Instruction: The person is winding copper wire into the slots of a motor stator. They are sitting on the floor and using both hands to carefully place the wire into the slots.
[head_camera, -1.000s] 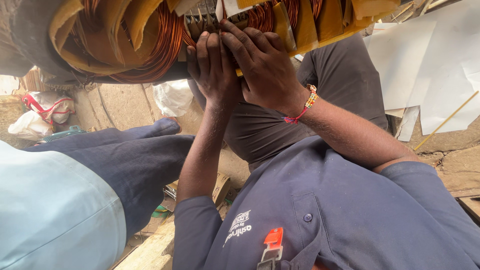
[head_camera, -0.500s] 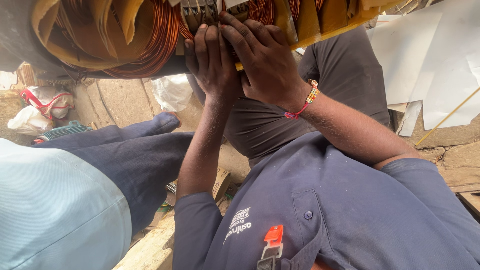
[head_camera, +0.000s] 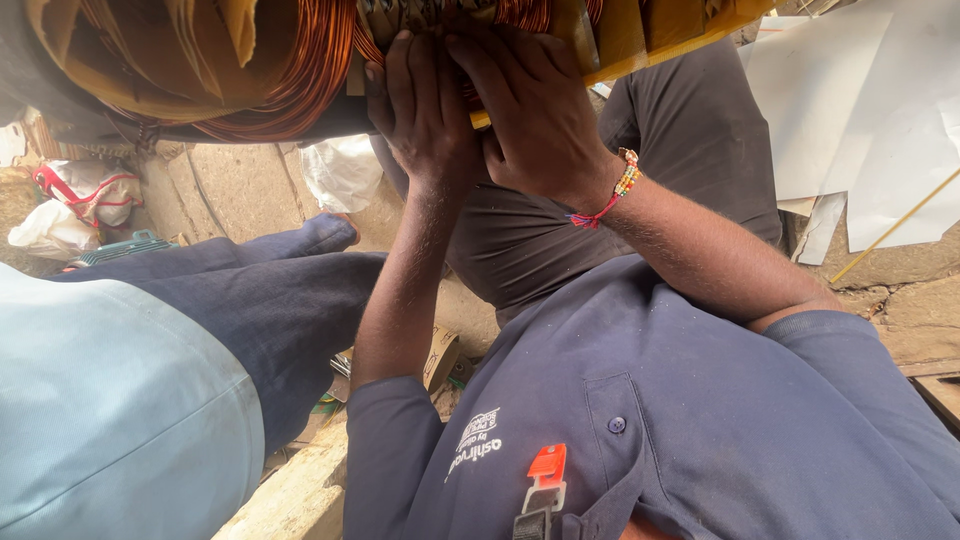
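Head view looks down the person's chest at both hands raised against a large motor winding (head_camera: 300, 70) that fills the top edge of the frame. The winding is a mass of copper wire (head_camera: 310, 75) in shiny orange-brown loops, wrapped here and there in yellow insulating strips (head_camera: 640, 30). The left hand (head_camera: 425, 110) lies flat against the underside of the winding, fingers (head_camera: 400, 65) stretched upward and pressed into the coils near its middle; it presses rather than clasps, and I cannot tell whether anything is pinched under the fingertips. The right hand (head_camera: 540, 115) sits just beside it, touching it at the thumb side, with its fingers curled over the edge of a yellow strip below the winding; whether it truly holds the strip is hidden by the knuckles. A beaded bracelet with red thread (head_camera: 615, 190) circles the right wrist. Below the winding, the person's dark blue shirt (head_camera: 700, 420) fills the lower right, with an orange clip (head_camera: 547, 470) at the chest. Left of the shirt a pale blue cloth (head_camera: 100, 420) covers the near corner, and dark blue trouser legs (head_camera: 250, 290) stretch out under the winding. White sheets (head_camera: 860, 110) lie to the right of the winding, and a white bag (head_camera: 340, 170) rests on the stone floor beneath it
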